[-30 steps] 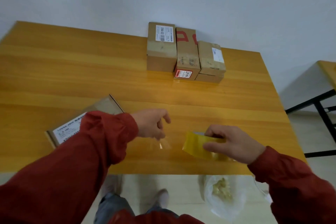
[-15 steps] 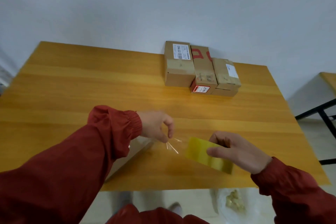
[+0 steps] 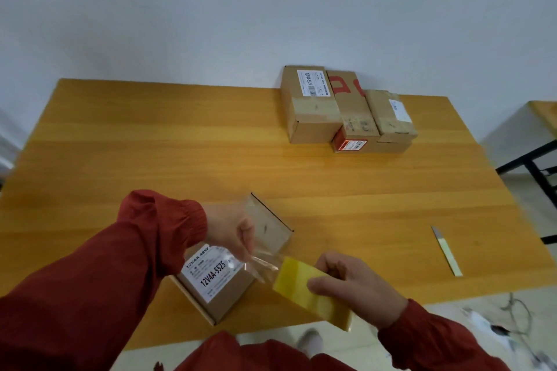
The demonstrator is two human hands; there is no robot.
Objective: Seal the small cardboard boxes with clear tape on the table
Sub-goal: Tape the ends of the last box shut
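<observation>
A small cardboard box (image 3: 229, 283) with a white printed label lies near the front edge of the wooden table (image 3: 180, 166). My right hand (image 3: 352, 283) grips a yellowish roll of clear tape (image 3: 304, 286) just right of the box. My left hand (image 3: 232, 232) pinches the free end of the tape strip (image 3: 259, 262) and holds it stretched above the box. Several more small cardboard boxes (image 3: 346, 108) stand packed together at the back of the table against the wall.
A small knife (image 3: 446, 250) lies on the table at the right. A second table with a black frame (image 3: 533, 159) stands further right. Cables and scraps (image 3: 506, 328) lie on the floor past the front right edge.
The view tilted up and back, so the near box shows again. My left hand moved over the box with the tape end. My right hand with the roll followed, closer to the box.
</observation>
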